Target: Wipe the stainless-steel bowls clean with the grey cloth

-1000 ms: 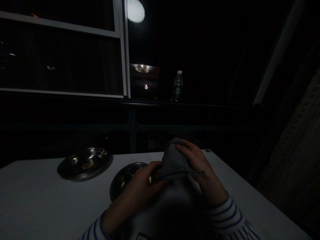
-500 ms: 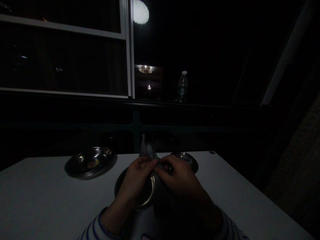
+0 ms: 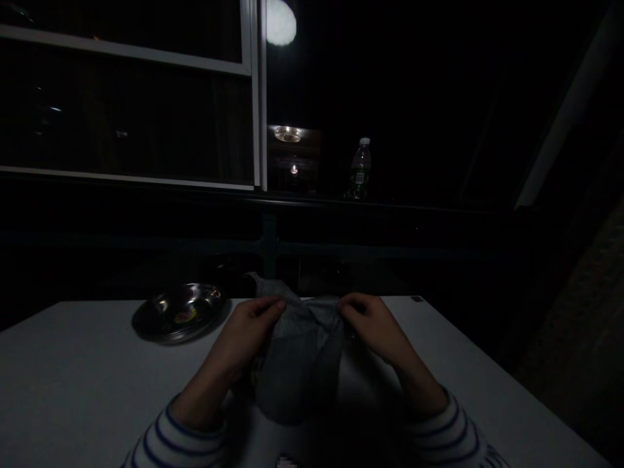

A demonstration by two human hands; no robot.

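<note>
A thin grey cloth with a patterned edge hangs between my two hands over the middle of the table. My left hand pinches its upper left edge between thumb and fingers. At the upper right corner, my right hand pinches it too. Part of the cloth sticks up and to the left beyond my left fingers. Behind the cloth, the metal bowls on the table are almost wholly hidden. Dim light leaves it unclear whether the cloth is a flat piece or a bag.
Shiny metal dishes, seemingly stacked, stand at the table's back left. The white table ends just past my hands. A plastic bottle with a green label stands on the dark sill by the window frame. A small dark object lies at the near edge.
My hands were close together at a bunched part of the cloth. They have moved apart, spreading it between them, and it now covers the bowls that showed before.
</note>
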